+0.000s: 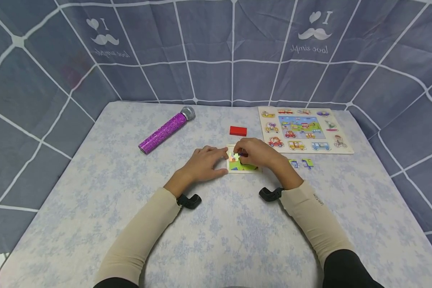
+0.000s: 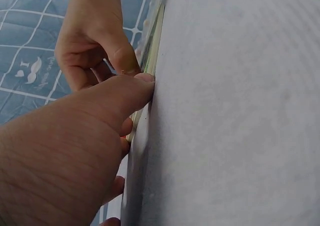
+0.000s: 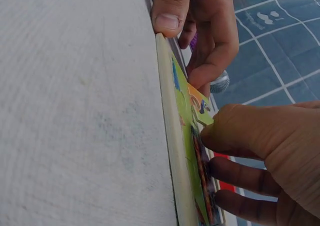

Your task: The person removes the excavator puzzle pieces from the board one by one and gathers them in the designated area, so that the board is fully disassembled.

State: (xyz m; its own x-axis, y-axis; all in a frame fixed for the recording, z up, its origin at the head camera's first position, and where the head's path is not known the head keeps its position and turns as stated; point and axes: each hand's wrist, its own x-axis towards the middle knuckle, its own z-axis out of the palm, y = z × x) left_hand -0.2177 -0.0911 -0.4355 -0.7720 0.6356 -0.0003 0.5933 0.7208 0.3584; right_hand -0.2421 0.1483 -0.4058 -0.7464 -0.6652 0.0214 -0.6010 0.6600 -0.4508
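Observation:
A small framed jigsaw puzzle [image 1: 250, 168] lies on the table between both hands, its near part green. My left hand [image 1: 205, 164] holds its left end, thumb at the near corner and index finger bent over the far part. In the right wrist view the left thumb [image 3: 167, 18] presses the pale frame edge [image 3: 172, 136]. My right hand [image 1: 257, 154] reaches over the puzzle from the right and pinches a jigsaw piece [image 3: 204, 117] with thumb and fingertips. An orange patch with an animal's eye [image 3: 200, 102] shows beside it. The right hand hides the puzzle's far right part.
Two loose jigsaw pieces [image 1: 307, 163] lie right of the right hand. Behind it, a larger wooden vehicle board [image 1: 345, 138] lies flat. A red block [image 1: 238, 131] sits beyond the puzzle, and a purple glitter microphone [image 1: 163, 132] at back left. A grey checked curtain [image 1: 212, 48] encloses the table.

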